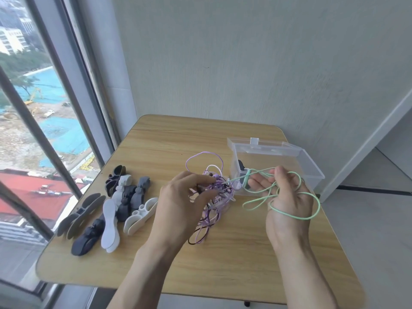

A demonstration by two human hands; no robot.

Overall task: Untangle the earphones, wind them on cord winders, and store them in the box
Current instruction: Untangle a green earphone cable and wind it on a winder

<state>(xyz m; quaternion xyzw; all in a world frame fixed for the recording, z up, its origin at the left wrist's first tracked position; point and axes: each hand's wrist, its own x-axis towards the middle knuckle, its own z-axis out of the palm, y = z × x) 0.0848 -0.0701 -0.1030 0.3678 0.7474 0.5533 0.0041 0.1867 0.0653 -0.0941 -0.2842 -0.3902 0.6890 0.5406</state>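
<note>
A tangle of purple, white and black earphone cords [211, 197] lies mid-table. My left hand [185, 201] pinches into that tangle from the left. My right hand [287, 197] holds loops of a mint-green earphone cord [296, 214], which drape over its fingers and palm; one green strand runs taut leftwards into the tangle. Behind the hands stands a clear plastic box [312, 168] with its lid tipped open, and something dark and wound sits inside it [242, 167]. A pile of black, grey and white cord winders [116, 204] lies at the left of the table.
The small wooden table [223, 259] stands against a pale wall, with a large window to its left. Its left edge lies just beyond the cord winders, and the box is near the right edge. Grey floor shows on the right.
</note>
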